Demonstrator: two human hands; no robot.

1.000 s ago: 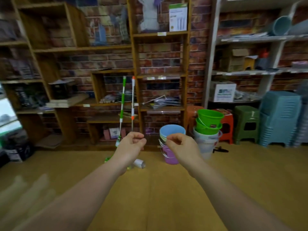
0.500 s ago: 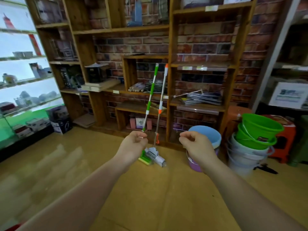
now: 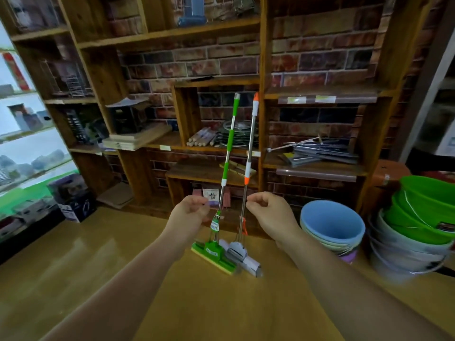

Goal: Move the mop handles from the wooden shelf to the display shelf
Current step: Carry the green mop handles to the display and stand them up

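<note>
Two mops lean upright against the wooden shelf (image 3: 262, 70), their heads on the floor. The green-handled mop (image 3: 230, 141) stands on the left with a green sponge head (image 3: 213, 257). Beside it on the right is the orange-tipped mop (image 3: 249, 153), which has a grey head (image 3: 242, 254). My left hand (image 3: 189, 214) is just left of the green mop's lower shaft, fingers curled, holding nothing. On the other side of the orange mop's shaft is my right hand (image 3: 269, 212), also curled and apart from it.
Stacked buckets stand on the floor at the right: a blue one (image 3: 332, 226) and green ones (image 3: 428, 207). An orange stool (image 3: 390, 172) sits behind them. A brightly lit shelf (image 3: 27, 134) with boxes below fills the left edge. The wooden floor lies under my arms.
The view has closed in on the wooden shelf and the two mops. Both hands now flank the mop shafts, still curled and holding nothing.
</note>
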